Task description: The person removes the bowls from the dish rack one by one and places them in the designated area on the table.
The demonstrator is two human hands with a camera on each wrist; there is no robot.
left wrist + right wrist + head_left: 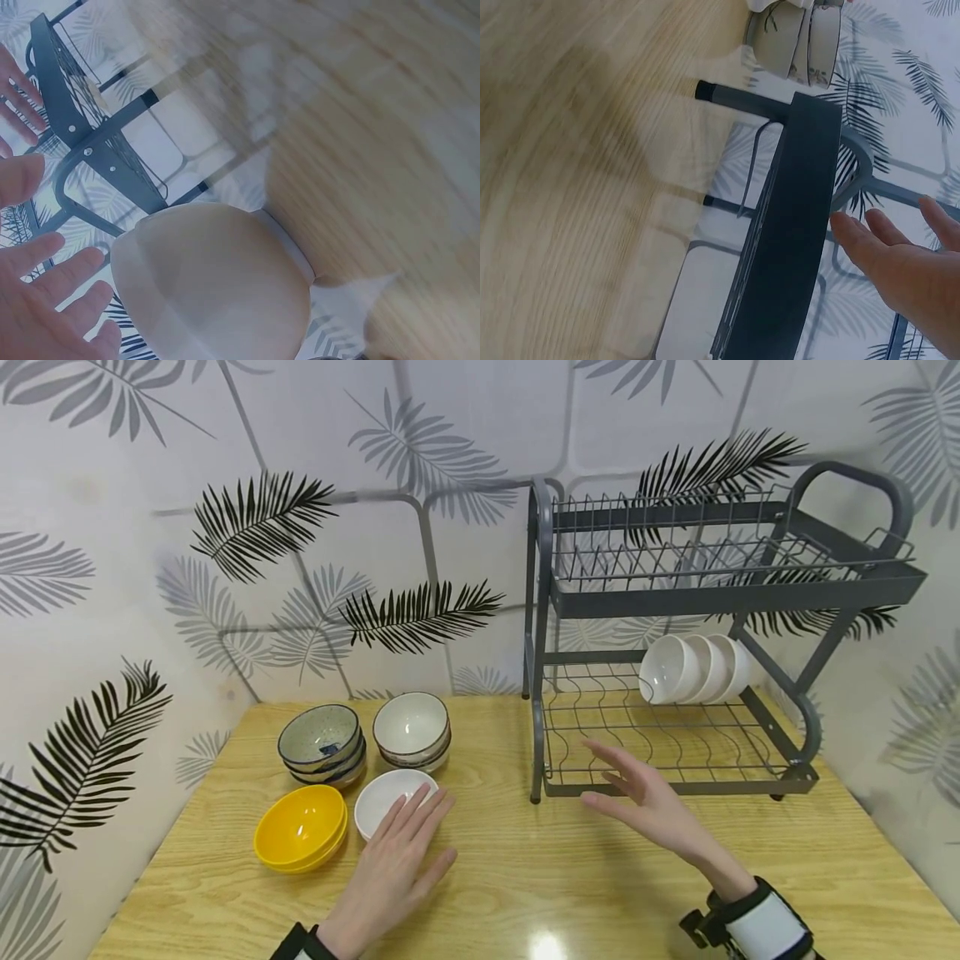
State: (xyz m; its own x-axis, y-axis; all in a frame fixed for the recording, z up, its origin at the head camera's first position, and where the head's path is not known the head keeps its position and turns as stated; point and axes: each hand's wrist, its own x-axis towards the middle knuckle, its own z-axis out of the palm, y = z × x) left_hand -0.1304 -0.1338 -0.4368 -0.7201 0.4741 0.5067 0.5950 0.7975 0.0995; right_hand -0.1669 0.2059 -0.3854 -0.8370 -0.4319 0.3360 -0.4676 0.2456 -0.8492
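Note:
My left hand point(397, 868) is over the near edge of a white bowl point(377, 806), fingers straight and spread. In the left wrist view the same white bowl point(217, 285) is large beside the fingertips; whether they touch it I cannot tell. My right hand point(648, 806) hovers before the lower front of a dark grey dish rack point(675, 789), fingers extended, holding nothing. The right wrist view has that hand point(907, 270) beside the rack's dark bar point(791, 240). Three white bowls point(667, 670) stand tilted on their sides in a row on the lower tier.
Stacked yellow bowls point(300, 827) sit left of the white bowl. Behind are stacked speckled grey-blue bowls point(318, 735) and dark-rimmed white bowls point(411, 725). The rack's upper wire tier point(660, 560) overhangs the lower one. A leaf-patterned wall point(465, 435) backs the wooden table point(495, 877).

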